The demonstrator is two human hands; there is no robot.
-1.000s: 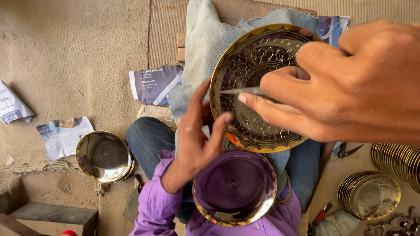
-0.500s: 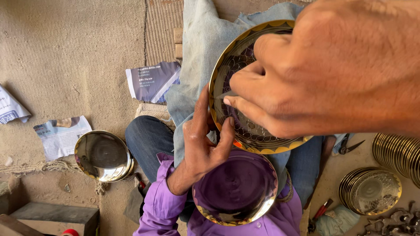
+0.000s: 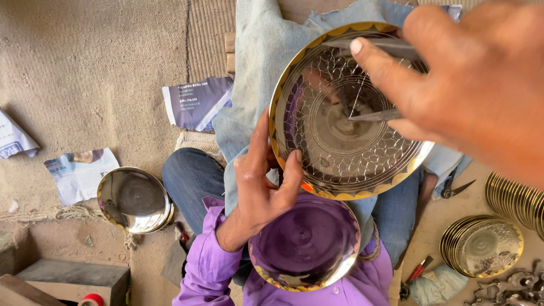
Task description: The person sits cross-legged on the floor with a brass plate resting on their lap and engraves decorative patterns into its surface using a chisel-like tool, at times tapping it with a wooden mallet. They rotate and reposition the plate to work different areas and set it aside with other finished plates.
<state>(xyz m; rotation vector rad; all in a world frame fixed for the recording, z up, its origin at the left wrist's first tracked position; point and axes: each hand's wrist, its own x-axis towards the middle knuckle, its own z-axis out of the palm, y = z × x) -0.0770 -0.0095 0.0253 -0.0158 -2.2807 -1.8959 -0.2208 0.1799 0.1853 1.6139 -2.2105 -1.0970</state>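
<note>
A round brass plate (image 3: 340,153) with an engraved scale pattern and a gold scalloped rim rests tilted on my lap. My left hand (image 3: 263,181) grips its left rim, thumb on the inside. Close to the camera, my right hand (image 3: 470,85) holds a pointed metal tool (image 3: 374,116), one leg's tip resting at the plate's centre and another leg lying across the upper rim. Below it, a plain shiny plate (image 3: 306,243) lies against my purple shirt.
A denim cloth (image 3: 255,73) covers my knees. A small stack of shiny plates (image 3: 133,199) sits on the floor at left, among paper scraps (image 3: 195,102). Engraved plates (image 3: 481,246) and an upright row of plates (image 3: 518,198) stand at right, near red-handled pliers (image 3: 416,272).
My right hand has moved up and to the right, uncovering the plate's middle. The tool's point has shifted from the left part of the plate to its centre.
</note>
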